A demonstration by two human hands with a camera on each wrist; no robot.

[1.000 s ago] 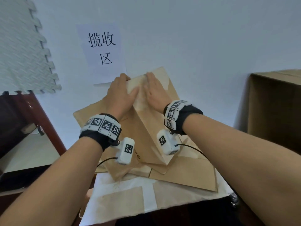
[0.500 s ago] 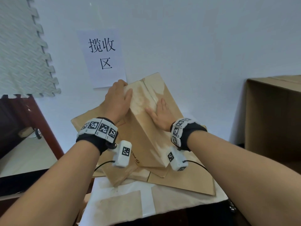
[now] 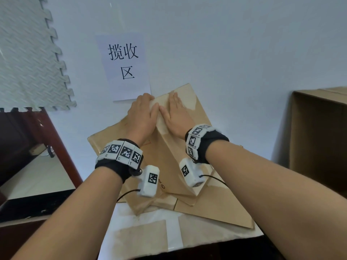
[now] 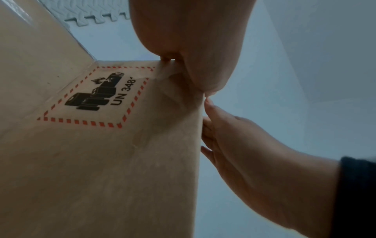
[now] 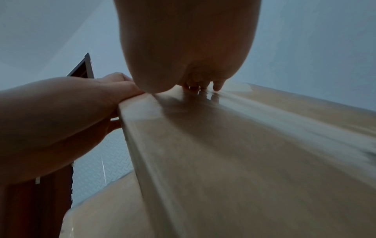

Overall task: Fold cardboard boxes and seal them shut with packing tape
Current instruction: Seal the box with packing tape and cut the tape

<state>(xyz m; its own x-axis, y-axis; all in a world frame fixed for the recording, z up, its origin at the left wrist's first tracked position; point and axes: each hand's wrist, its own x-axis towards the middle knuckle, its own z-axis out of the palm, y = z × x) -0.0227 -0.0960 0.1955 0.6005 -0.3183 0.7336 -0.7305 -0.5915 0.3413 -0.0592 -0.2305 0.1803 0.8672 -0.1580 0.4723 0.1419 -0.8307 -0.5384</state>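
Note:
A brown cardboard box (image 3: pixel 169 162) stands tilted on one edge on a pile of flat cardboard, its long ridge running up toward the wall. Glossy clear tape (image 5: pixel 203 128) covers the ridge and the right face. My left hand (image 3: pixel 142 113) lies on the left face, fingers curled over the box's top end, thumb along the ridge. Beside it my right hand (image 3: pixel 174 113) lies flat on the taped right face, fingers straight. In the left wrist view a red-dashed battery label (image 4: pixel 97 99) shows on the left face, with the right hand (image 4: pixel 244 145) at the ridge.
Flattened cardboard sheets (image 3: pixel 216 209) lie under the box on a white-covered table (image 3: pixel 150 218). A large open carton (image 3: pixel 319 137) stands at the right. A paper sign (image 3: pixel 124 66) and a foam mat (image 3: pixel 28 53) hang on the wall; dark wooden furniture (image 3: pixel 28 137) is left.
My right hand slid down the box's right face, then came back up beside the left hand. The left hand kept its place at the top end.

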